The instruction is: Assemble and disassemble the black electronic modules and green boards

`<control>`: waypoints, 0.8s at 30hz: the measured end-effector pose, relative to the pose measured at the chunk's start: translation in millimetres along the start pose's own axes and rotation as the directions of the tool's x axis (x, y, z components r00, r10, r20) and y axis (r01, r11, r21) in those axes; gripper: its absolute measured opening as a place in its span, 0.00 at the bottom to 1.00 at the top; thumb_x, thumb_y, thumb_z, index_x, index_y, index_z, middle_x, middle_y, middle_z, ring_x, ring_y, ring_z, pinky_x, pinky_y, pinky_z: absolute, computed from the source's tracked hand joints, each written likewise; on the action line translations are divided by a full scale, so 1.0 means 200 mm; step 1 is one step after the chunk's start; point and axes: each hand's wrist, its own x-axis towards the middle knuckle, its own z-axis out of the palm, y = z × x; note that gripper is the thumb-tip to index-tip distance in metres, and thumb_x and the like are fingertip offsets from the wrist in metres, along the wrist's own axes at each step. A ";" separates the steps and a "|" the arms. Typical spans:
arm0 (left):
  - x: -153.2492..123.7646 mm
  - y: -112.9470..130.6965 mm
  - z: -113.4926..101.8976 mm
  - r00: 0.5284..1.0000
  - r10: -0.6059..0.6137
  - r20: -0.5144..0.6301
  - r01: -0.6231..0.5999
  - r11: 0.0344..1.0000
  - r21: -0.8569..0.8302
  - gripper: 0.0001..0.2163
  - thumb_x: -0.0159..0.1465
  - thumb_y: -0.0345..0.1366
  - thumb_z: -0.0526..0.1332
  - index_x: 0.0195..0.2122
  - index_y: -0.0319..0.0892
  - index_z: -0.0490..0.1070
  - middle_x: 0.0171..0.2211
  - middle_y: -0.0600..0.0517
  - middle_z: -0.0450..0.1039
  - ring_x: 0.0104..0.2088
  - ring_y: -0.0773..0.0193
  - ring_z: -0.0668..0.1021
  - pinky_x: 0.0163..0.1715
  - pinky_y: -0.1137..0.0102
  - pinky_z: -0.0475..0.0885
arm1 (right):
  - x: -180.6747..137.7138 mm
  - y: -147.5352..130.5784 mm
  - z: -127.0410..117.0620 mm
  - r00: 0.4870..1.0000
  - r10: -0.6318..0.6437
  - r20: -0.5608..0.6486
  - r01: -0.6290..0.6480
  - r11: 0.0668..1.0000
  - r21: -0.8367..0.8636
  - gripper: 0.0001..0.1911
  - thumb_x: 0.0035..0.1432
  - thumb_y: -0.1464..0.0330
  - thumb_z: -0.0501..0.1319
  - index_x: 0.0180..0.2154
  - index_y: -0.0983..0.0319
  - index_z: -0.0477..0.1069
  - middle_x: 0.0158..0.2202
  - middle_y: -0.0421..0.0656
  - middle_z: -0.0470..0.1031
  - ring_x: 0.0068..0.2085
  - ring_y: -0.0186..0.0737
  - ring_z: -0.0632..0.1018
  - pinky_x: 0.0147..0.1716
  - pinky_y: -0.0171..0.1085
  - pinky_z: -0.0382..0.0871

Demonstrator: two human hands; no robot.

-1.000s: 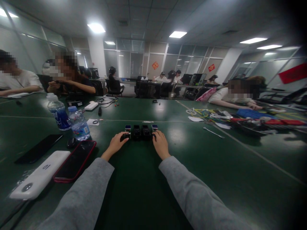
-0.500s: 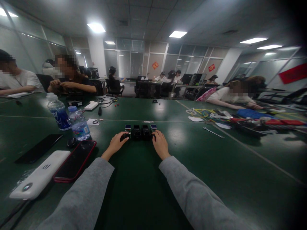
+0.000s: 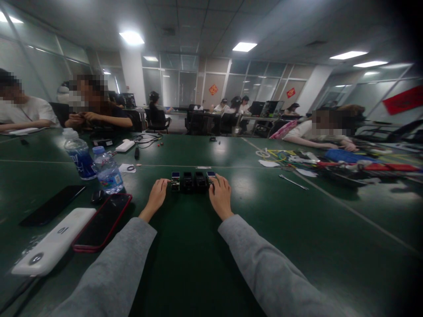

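Between the hands, a row is formed on the green table (image 3: 193, 251) by a left circuit board (image 3: 175, 181), two black boxes (image 3: 187, 182) and a right circuit board (image 3: 210, 175). The boards would probably be light, stiff and fragile, best taken by their edges. Nothing is seen held by the loosely curled, unclosed left hand (image 3: 156, 196), just beside its board; the right board is partly covered by the right hand (image 3: 220, 196), whose hold cannot be told.

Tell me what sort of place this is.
Probably a shared office or electronics workroom: dark monitors at the back, coloured cables on a green table, and a small circuit board with a screen.
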 end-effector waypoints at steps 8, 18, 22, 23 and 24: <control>0.00 -0.01 0.00 0.977 -0.199 -0.074 0.201 0.979 0.031 0.17 0.67 0.50 0.48 0.40 0.42 0.66 0.35 0.49 0.72 0.37 0.59 0.75 0.40 0.64 0.70 | 0.01 -0.06 -0.05 0.992 -0.113 0.048 0.106 0.986 0.131 0.14 0.61 0.79 0.48 0.39 0.62 0.71 0.42 0.47 0.69 0.46 0.45 0.68 0.47 0.40 0.62; -0.05 0.04 -0.04 0.976 -0.218 0.001 0.203 0.912 0.357 0.10 0.62 0.33 0.52 0.22 0.44 0.60 0.22 0.54 0.65 0.26 0.65 0.69 0.27 0.71 0.59 | -0.05 -0.16 -0.03 0.903 -0.226 0.365 0.181 0.971 0.154 0.15 0.62 0.82 0.50 0.28 0.62 0.67 0.28 0.39 0.67 0.31 0.36 0.67 0.30 0.33 0.54; -0.08 0.09 -0.04 0.981 -0.133 0.142 0.051 0.881 0.470 0.10 0.64 0.33 0.50 0.27 0.44 0.65 0.25 0.52 0.68 0.26 0.63 0.71 0.28 0.70 0.60 | -0.06 -0.17 0.00 0.802 -0.205 0.562 0.136 0.977 0.163 0.14 0.62 0.81 0.52 0.28 0.62 0.66 0.27 0.37 0.68 0.28 0.34 0.67 0.27 0.33 0.50; -0.09 0.11 -0.04 0.978 -0.125 0.165 0.031 0.875 0.483 0.10 0.65 0.33 0.49 0.28 0.45 0.66 0.25 0.51 0.69 0.26 0.63 0.71 0.29 0.69 0.61 | -0.06 -0.17 0.00 0.797 -0.201 0.569 0.134 0.978 0.158 0.13 0.62 0.81 0.52 0.28 0.62 0.67 0.27 0.37 0.68 0.29 0.34 0.67 0.27 0.33 0.49; -0.09 0.12 -0.04 0.976 -0.125 0.179 0.021 0.871 0.490 0.11 0.66 0.33 0.49 0.29 0.45 0.67 0.26 0.51 0.70 0.26 0.63 0.72 0.29 0.69 0.61 | -0.06 -0.17 0.00 0.800 -0.197 0.567 0.133 0.979 0.153 0.13 0.62 0.81 0.52 0.28 0.62 0.67 0.27 0.38 0.68 0.29 0.34 0.67 0.27 0.33 0.49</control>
